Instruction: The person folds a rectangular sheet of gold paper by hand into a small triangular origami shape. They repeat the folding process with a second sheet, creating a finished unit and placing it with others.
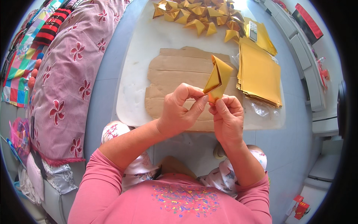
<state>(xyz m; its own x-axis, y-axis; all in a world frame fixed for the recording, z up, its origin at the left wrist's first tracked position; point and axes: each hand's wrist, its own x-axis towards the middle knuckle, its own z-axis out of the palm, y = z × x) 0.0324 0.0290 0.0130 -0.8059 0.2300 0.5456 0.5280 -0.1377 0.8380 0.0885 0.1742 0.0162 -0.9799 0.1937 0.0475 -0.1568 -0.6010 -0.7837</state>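
Observation:
Both hands pinch a partly folded piece of gold foil paper, raised above a brown cardboard sheet. My left hand grips its lower left corner between thumb and fingers. Its bottom end is pinched by my right hand, thumb facing me. An open fold runs along the paper's left side, and the top narrows to a point. To the right lies a stack of flat gold paper sheets. Folded gold paper pieces are heaped at the table's far end.
The cardboard rests on a white table with rounded corners. A remote control or phone-like device lies on more gold paper. Clear plastic wrap sticks out under the stack. At left, a sofa bears a pink flowered cover; grey cabinets line the right.

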